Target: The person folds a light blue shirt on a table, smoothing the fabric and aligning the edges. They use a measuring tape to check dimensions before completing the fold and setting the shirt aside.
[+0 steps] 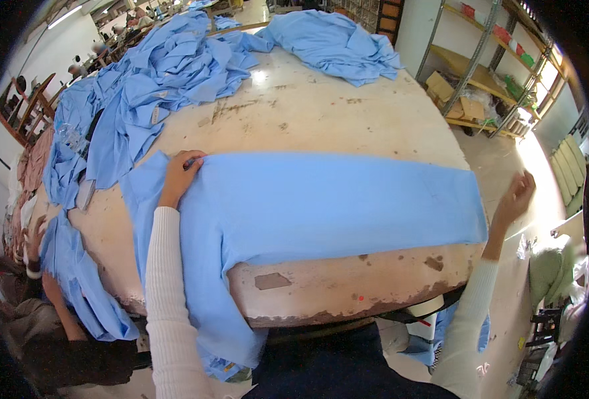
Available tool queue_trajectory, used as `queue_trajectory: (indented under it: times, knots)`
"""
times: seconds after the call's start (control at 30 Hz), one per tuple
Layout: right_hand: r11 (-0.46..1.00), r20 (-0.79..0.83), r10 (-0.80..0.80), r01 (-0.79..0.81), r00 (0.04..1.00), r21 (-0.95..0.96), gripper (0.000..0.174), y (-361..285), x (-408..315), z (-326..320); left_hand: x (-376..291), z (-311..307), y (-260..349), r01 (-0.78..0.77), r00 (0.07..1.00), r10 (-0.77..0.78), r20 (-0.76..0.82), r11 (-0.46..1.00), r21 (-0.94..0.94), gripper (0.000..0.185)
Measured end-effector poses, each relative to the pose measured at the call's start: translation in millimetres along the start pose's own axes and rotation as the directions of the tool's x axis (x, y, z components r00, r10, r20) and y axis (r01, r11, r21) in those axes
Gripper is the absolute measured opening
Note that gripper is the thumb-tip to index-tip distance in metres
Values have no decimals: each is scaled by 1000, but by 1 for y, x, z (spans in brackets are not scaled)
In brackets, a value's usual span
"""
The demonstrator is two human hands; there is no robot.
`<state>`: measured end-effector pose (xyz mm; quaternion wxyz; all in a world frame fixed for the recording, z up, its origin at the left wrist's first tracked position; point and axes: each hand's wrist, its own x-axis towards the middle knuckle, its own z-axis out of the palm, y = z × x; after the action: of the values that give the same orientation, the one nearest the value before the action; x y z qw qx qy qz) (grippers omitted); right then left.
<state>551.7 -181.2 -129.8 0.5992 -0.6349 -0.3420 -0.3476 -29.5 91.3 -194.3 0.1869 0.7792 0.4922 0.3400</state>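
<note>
A light-blue garment [334, 204] lies before me, one long sleeve-like part spread flat across the table toward the right. Its other part hangs over the near table edge on the left. My left hand [181, 172] pinches the cloth at the far edge, near the left end of the flat part. Something small and dark shows between its fingers, too little visible to name. Beyond the right end of the cloth, my right hand [516, 197] is raised off the table. It is blurred, with curled fingers, and touches no cloth.
The worn table [324, 119] carries heaps of blue garments [175, 65] at far left and another pile [332, 45] at the back. A clear plastic bottle [72, 138] lies among them. At left, a co-worker's hands [52, 289] handle blue cloth. Metal shelving [466, 65] stands at right.
</note>
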Motion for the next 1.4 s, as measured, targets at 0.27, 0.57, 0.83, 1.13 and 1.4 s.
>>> queue_trajectory:
  times: [0.27,0.57,0.83,1.13,1.4]
  knots:
    - [924,817,-382,-204,-431,324,36,-159,-208,-152,-32,-37,121,-291,955,295,-7,946,139,21]
    - [983,986,-166,-74,21,167,33,-134,-279,-182,-198,-21,256,-150,698,373,611,911,-384,24]
    - [902,804,-357,-49,475,429,39,-200,-152,-164,-256,50,265,-200,706,490,511,830,-521,23]
    - [603,866,-43,-678,498,420,36,-213,-134,-156,-267,58,264,169,517,610,600,614,-771,48]
    - [577,692,-717,-629,-83,521,35,-198,-173,-172,-236,43,275,402,894,172,414,102,-910,43]
